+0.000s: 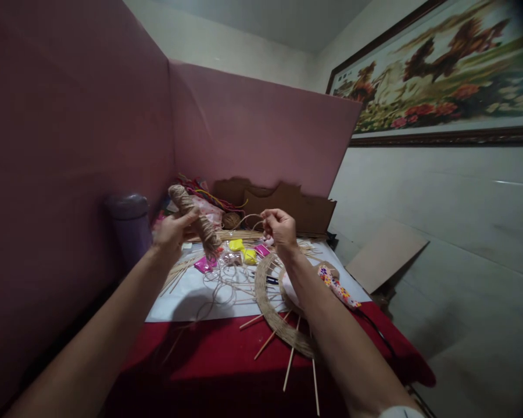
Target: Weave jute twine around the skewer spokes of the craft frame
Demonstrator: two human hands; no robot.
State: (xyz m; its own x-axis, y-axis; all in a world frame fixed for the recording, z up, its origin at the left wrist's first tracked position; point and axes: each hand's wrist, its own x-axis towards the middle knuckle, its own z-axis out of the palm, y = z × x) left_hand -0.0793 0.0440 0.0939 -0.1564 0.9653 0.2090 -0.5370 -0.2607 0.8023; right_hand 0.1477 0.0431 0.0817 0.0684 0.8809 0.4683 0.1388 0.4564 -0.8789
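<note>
Twine bundle [207,231] fills left hand's [173,233] grip, right hand [281,229] pinches strand [250,216], and five-o'clock ring [264,301] looks part-woven, spoke ends [288,369] bare.

Woven ring [265,309] partly hidden by the right forearm [331,328], framed picture [444,75] cropped at top and right, white lower-edge object [401,413] indistinct

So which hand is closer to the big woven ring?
Right. The right hand is just above the woven ring in the picture; the left hand is farther off to the ring's left, holding a twine bundle.
</note>
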